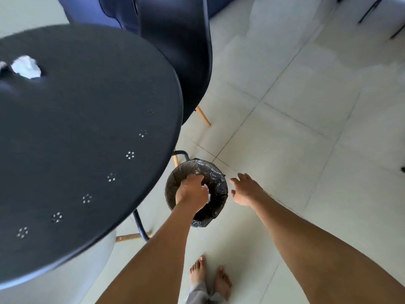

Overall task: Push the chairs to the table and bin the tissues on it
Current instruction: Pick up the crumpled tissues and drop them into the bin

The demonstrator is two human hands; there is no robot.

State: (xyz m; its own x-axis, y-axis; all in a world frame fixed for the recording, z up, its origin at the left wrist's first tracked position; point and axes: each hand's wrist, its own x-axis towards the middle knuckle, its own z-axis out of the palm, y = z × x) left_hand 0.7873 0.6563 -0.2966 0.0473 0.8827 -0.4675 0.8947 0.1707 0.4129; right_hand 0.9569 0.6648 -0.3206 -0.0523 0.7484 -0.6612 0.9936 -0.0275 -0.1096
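Observation:
My left hand [191, 191] hangs over the mouth of a small round bin [217, 189] lined with a black bag, its fingers closed on a white tissue [207, 193] that peeks out at the knuckles. My right hand [246, 190] hovers just right of the bin, fingers spread, holding nothing. On the round black table [87, 150] a crumpled white tissue [26, 66] lies near the far left. A black chair [175, 51] with wooden legs stands tucked against the table's far right side.
The bin stands on pale floor tiles [295, 139] beside the table's dark metal leg [140, 224]. A pale chair seat [87, 270] sits under the table's near edge. My bare feet [210, 279] are behind the bin. Dark furniture legs [370, 9] show at top right.

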